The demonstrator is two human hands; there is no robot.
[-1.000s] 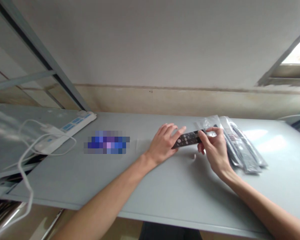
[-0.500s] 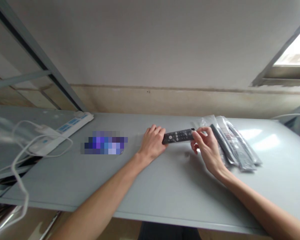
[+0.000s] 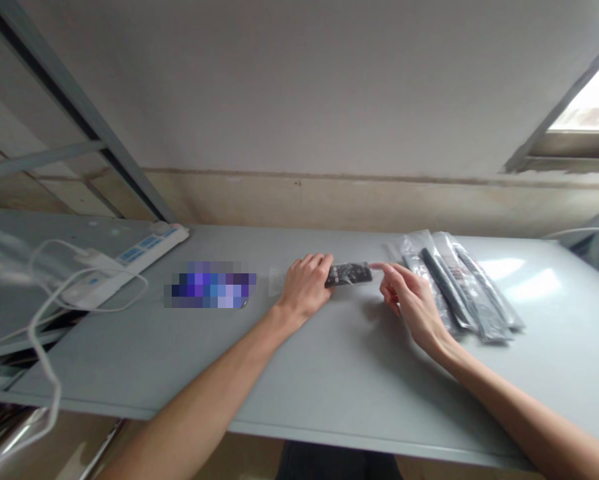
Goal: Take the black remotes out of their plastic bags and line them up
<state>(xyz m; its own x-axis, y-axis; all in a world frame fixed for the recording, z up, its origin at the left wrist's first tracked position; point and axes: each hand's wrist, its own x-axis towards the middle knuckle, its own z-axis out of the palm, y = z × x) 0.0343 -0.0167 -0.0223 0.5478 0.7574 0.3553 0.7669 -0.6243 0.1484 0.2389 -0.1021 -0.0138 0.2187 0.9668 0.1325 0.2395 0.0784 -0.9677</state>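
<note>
My left hand [image 3: 306, 287] is closed around a black remote control [image 3: 350, 274], whose left part is hidden under the fingers. A clear plastic bag [image 3: 275, 281] shows past the left side of this hand, and shiny film covers the visible part of the remote. At the remote's right end is my right hand [image 3: 409, 293], its index finger stretched out to touch that end or the film there. The other fingers of the right hand are curled, with nothing visible in them.
Several dark remotes in clear bags [image 3: 472, 293] lie side by side on the grey table [image 3: 329, 387], right of my right hand. To the left is a pixelated flat object [image 3: 212, 287]. A white power strip [image 3: 129, 263] with white cables [image 3: 42, 360] lies farther left. A wall [image 3: 299, 100] stands behind.
The remote's visible part has become shorter, its right end having shifted left toward my left hand. My right hand has gone from gripping that end to an outstretched index finger.
</note>
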